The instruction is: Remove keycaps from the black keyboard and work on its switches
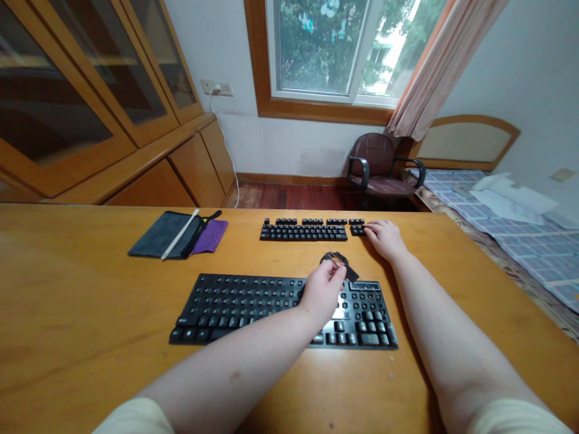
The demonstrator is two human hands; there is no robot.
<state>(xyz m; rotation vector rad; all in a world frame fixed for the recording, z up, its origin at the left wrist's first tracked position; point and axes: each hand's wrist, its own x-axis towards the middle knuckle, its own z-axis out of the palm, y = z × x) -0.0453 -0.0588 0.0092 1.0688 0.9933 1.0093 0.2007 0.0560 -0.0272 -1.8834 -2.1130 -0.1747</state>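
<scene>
A black keyboard [266, 304] lies across the desk, many of its switches bare. Keycaps remain along its bottom row and on part of the number pad. My left hand [322, 289] hovers over its right half with fingers pinched; thin wires stick out above the fingertips, looking like a wire keycap puller [332, 254]. Beyond the keyboard, removed keycaps [303, 232] stand in rows. At the right end of these rows my right hand [384, 237] has its fingertips closed on a keycap [363, 229] beside a small group. The fingers partly hide that keycap.
A coiled black cable [341, 259] sits just behind the keyboard. To the left lie a grey pouch [156, 235], a white stick [180, 234] on it and a purple cloth [211, 236]. Past the desk's far edge are a chair [375, 163] and a bed [488, 205].
</scene>
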